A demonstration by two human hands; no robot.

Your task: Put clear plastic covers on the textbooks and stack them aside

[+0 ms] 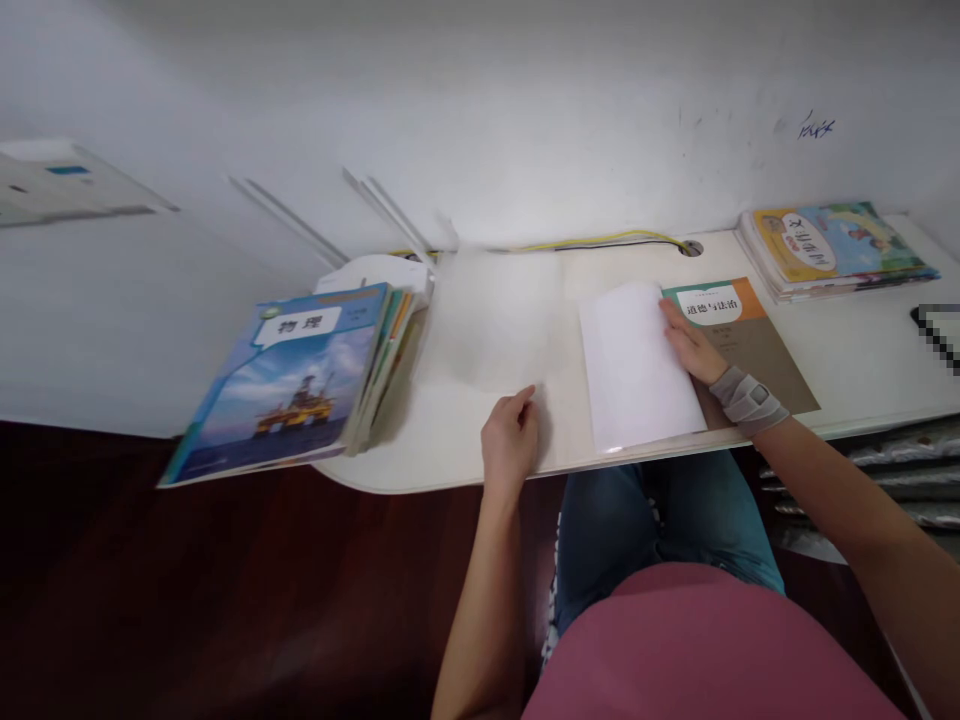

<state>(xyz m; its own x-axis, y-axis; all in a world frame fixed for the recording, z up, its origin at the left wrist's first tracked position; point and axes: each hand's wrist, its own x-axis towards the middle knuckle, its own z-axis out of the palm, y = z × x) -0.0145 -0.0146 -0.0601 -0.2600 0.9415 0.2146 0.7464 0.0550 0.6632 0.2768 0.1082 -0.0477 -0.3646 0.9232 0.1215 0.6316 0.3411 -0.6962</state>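
Observation:
A textbook with an orange, green and brown cover [765, 350] lies on the white desk, with a white sheet [637, 370] over its left part. My right hand [694, 345], with a grey band at the wrist, lies flat with fingers extended along the sheet's right edge and the cover. Near the desk's front edge, left of the sheet, is my left hand [511, 435]; its fingers are curled and the index finger points forward, nothing visible in them. Beyond it is a blurred, translucent sheet [491, 320].
A stack topped by a blue physics book [292, 385] stands at the desk's left end. Several books [840, 245] are piled at the back right. A dark-edged object [941, 335], partly pixelated, lies far right. A yellow cable [600, 240] runs along the wall.

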